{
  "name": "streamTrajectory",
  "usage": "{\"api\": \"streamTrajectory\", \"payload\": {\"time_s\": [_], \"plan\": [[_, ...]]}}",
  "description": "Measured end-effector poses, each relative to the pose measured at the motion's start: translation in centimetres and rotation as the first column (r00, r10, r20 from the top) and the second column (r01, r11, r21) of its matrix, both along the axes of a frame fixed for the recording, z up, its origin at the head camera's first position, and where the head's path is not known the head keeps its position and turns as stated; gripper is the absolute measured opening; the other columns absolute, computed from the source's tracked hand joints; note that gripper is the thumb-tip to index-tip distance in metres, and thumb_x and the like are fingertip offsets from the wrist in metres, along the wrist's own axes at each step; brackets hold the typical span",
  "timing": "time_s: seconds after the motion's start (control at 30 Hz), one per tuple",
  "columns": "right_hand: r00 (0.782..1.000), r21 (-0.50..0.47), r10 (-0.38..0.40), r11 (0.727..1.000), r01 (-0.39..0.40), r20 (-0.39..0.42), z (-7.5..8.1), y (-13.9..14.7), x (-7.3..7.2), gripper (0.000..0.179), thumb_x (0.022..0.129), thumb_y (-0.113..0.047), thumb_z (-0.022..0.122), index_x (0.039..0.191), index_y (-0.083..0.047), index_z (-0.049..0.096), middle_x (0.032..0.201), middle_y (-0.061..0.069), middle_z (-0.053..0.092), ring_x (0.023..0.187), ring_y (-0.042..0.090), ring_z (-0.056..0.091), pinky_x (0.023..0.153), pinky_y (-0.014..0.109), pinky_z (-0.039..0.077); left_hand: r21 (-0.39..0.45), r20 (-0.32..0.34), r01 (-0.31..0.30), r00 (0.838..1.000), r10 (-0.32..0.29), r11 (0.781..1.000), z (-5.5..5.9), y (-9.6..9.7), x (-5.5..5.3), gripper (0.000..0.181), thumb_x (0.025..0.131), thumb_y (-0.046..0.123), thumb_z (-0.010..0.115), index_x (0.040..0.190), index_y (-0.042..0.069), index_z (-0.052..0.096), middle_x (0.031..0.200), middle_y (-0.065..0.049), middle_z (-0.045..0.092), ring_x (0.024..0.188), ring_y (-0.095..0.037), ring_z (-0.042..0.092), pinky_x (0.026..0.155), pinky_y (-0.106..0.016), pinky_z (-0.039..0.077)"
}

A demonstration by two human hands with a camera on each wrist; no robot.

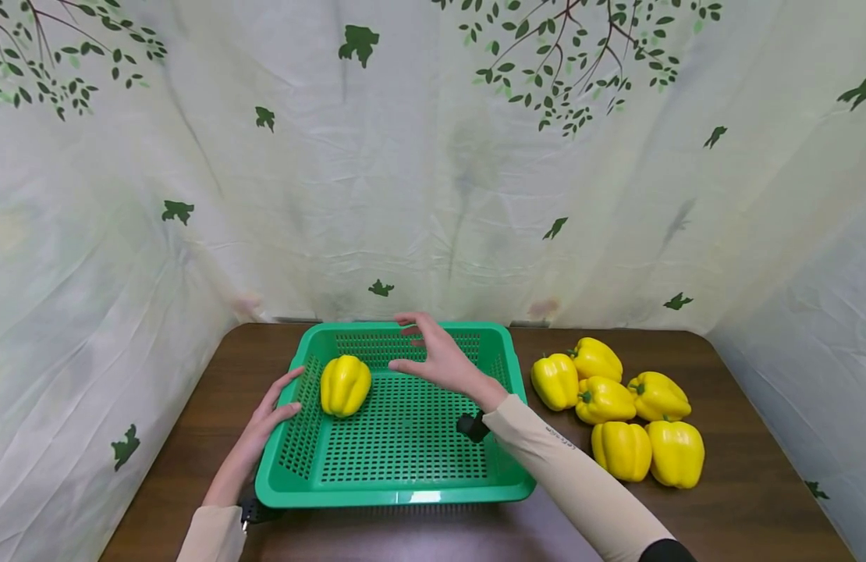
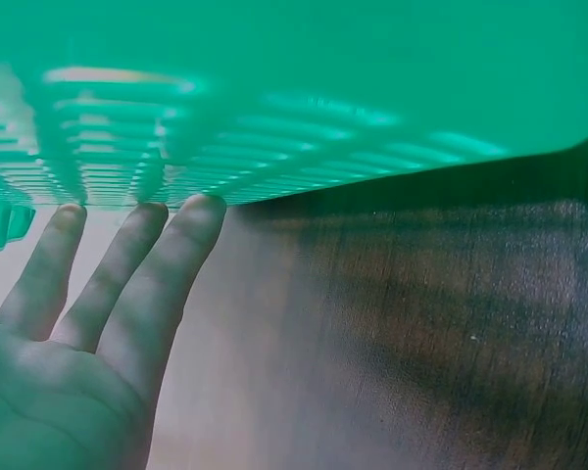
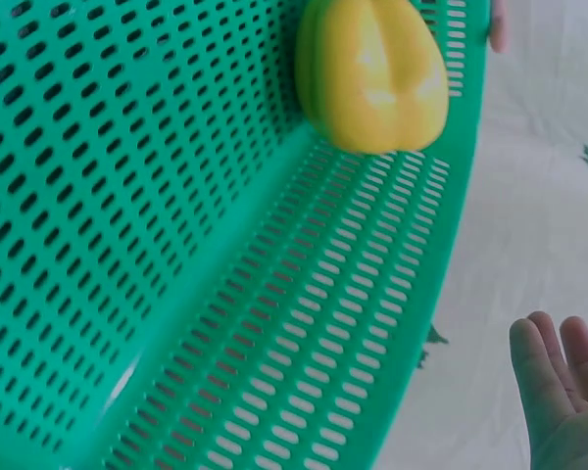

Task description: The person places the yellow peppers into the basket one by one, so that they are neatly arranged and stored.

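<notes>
Pepper (image 1: 345, 385), yellow and single, is inside the basket (image 1: 335, 499), toward its left wall; contact with that wall cannot be confirmed. Right hand (image 1: 440, 355): in the air above the basket, fingers apart and lightly bent, thumb clear of them, nothing held. Left hand (image 1: 260, 425): at the basket's left side, fingers extended and touching it without curling round it; the left wrist view shows fingertips (image 2: 204, 208) against the outer wall.

Handling, by judgement: the pepper should be light for its bulk, firm and smooth — its gloss suggests a slippery skin. Bruising risk moderate; a hard pinch could crack it. Best hold is a broad grasp across the lobed sides, thumb opposite the fingers. Its stem is not visible, so is not recommended as a handle.

Six further peppers (image 1: 605, 400) lie in a close group on the table (image 1: 749, 499), right of the basket, at mixed angles. Table: dark brown, wood-grained, rounded far corners. Basket: green, perforated in floor and walls, apparently plastic. Room: pale, creased cloth (image 1: 405, 195) hangs behind and on both sides — printed with leafy branches (image 1: 566, 31) and dark green leaves (image 1: 359, 44).
</notes>
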State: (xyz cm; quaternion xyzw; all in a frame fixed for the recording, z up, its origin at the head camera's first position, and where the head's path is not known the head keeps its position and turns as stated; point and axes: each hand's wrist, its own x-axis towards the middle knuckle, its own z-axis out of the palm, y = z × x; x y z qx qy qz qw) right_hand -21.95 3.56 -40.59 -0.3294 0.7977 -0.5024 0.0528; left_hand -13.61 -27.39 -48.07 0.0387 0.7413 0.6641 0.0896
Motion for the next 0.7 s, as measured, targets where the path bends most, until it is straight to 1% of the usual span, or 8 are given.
{"api": "streamTrajectory", "payload": {"time_s": [0.13, 0.27, 0.4, 0.57, 0.7], "plan": [[1.0, -0.008, -0.002, 1.0, 0.002, -0.013, 0.4, 1.3, 0.1, 0.065, 0.087, -0.021, 0.072, 0.14, -0.01, 0.037, 0.14, 0.01, 0.041, 0.122, 0.033, 0.045, 0.101, 0.041, 0.039, 0.0, -0.005, -0.003, 1.0, 0.003, 1.0, 0.1, 0.1, 0.0, 0.053, 0.103, 0.02, 0.039, 0.152, 0.023, 0.019, 0.151, -0.021, 0.013, 0.119, -0.045, 0.04, 0.085, -0.051, 0.049], [0.999, -0.022, -0.014, 1.0, 0.013, -0.031, 0.5, 2.6, 0.0, 0.064, 0.087, -0.021, 0.072, 0.14, -0.009, 0.037, 0.139, 0.008, 0.041, 0.123, 0.032, 0.045, 0.1, 0.042, 0.04, -0.003, -0.009, -0.007, 1.0, 0.007, 1.0, 0.1, 0.1, 0.0, 0.053, 0.103, 0.019, 0.039, 0.152, 0.022, 0.019, 0.151, -0.022, 0.013, 0.119, -0.045, 0.04, 0.085, -0.051, 0.049], [0.999, -0.036, -0.031, 0.999, 0.03, -0.033, 0.6, 3.9, 0.0, 0.064, 0.087, -0.02, 0.072, 0.14, -0.007, 0.037, 0.14, 0.009, 0.041, 0.122, 0.032, 0.046, 0.099, 0.044, 0.041, -0.006, -0.007, -0.004, 1.0, 0.004, 1.0, 0.0, 0.0, 0.0, 0.053, 0.103, 0.02, 0.04, 0.151, 0.023, 0.02, 0.151, -0.022, 0.013, 0.117, -0.04, 0.043, 0.084, -0.048, 0.051], [0.999, -0.071, -0.04, 0.997, 0.04, -0.009, 0.7, 5.4, 0.0, 0.064, 0.087, -0.019, 0.071, 0.14, -0.005, 0.037, 0.139, 0.01, 0.042, 0.122, 0.034, 0.046, 0.1, 0.049, 0.039, -0.009, 0.001, -0.005, 1.0, 0.005, 1.0, -0.1, -0.1, -0.1, 0.053, 0.103, 0.022, 0.041, 0.151, 0.023, 0.02, 0.151, -0.019, 0.014, 0.116, -0.032, 0.046, 0.084, -0.045, 0.051], [0.998, -0.094, -0.057, 0.994, 0.057, 0.004, 0.7, 6.6, 0.1, 0.062, 0.088, -0.018, 0.071, 0.139, -0.008, 0.038, 0.138, 0.009, 0.042, 0.121, 0.034, 0.046, 0.099, 0.05, 0.039, -0.01, 0.001, -0.009, 1.0, 0.009, 1.0, -0.3, -0.1, -0.2, 0.053, 0.102, 0.022, 0.041, 0.151, 0.023, 0.02, 0.151, -0.019, 0.015, 0.115, -0.031, 0.048, 0.084, -0.045, 0.051]]}}
